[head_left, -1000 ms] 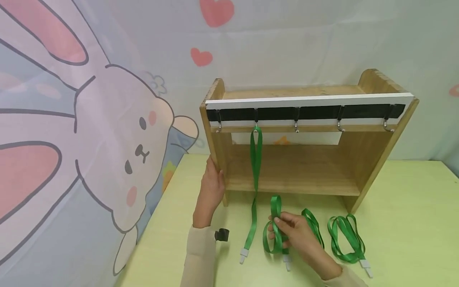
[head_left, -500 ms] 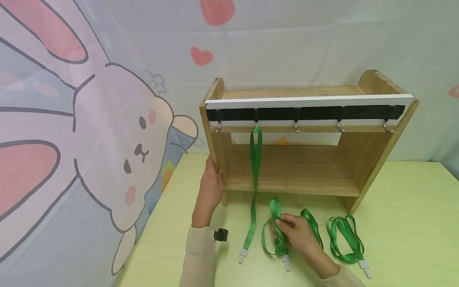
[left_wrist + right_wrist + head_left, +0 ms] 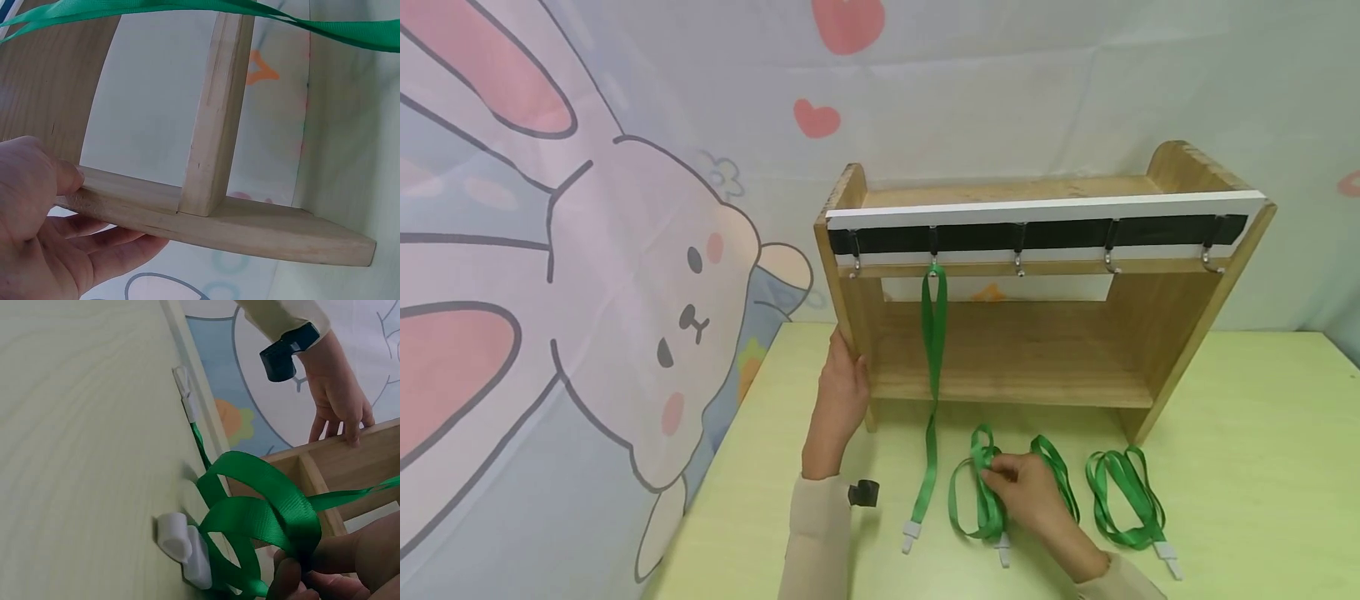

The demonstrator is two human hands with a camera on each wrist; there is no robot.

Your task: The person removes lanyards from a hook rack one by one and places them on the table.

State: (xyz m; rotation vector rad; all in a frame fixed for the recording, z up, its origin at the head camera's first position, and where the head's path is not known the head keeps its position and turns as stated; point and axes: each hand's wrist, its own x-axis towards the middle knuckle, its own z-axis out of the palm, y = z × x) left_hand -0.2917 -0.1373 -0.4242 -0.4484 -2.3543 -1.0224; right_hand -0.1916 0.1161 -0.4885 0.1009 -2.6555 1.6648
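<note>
My left hand (image 3: 842,392) grips the left side panel of the wooden shelf (image 3: 1015,350); in the left wrist view the thumb lies on one face of the panel (image 3: 144,209) and the fingers pass behind it. Low in front of the shelf, my right hand (image 3: 1030,492) pinches a looped green lanyard (image 3: 988,508) between thumb and fingers. Its white clip (image 3: 197,556) lies at the table surface in the right wrist view. Another green lanyard (image 3: 934,333) hangs from the second hook (image 3: 933,268) from the left, its clip end reaching down in front of the table.
Two more coiled green lanyards, one partly behind my right hand (image 3: 1056,467) and one further right (image 3: 1127,500), lie on the yellow-green table (image 3: 1262,467). Other metal hooks (image 3: 1019,265) line the shelf's black strip. A cartoon backdrop (image 3: 647,317) stands behind and left.
The upright loop in my right hand has sunk lower and gathered closer to the rest of the lanyard. My left hand stays on the shelf panel.
</note>
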